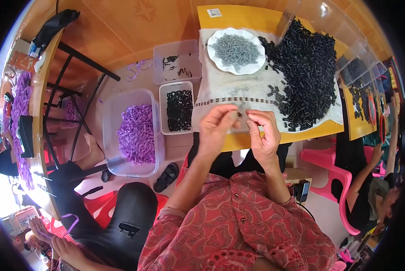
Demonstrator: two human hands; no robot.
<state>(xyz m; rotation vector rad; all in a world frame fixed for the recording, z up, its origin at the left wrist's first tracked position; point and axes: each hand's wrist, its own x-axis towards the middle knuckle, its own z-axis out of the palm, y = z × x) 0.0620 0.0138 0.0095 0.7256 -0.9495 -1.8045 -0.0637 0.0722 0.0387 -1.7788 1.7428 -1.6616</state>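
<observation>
Both my hands meet above the near edge of a white cloth (pixel 214 86) on a yellow table (pixel 238 142). My left hand (pixel 217 128) is closed in a pinch on a small dark piece (pixel 239 114). Close beside it, my right hand (pixel 264 135) also pinches; what lies between its fingertips is too small to make out. Beyond my hands, a white scalloped plate (pixel 237 71) holds many small grey translucent pieces (pixel 237 49). A large heap of short black tubes (pixel 306 72) covers the right part of the cloth. A dashed dark line crosses the cloth.
Left of the table stand a white basket of black pieces (pixel 180 109), a clear tub (pixel 110 131) of purple pieces (pixel 137 133), and a clear bin (pixel 157 67). A person's dark-clothed leg (pixel 137 210) is at lower left. A pink chair (pixel 340 174) with a seated person is at right.
</observation>
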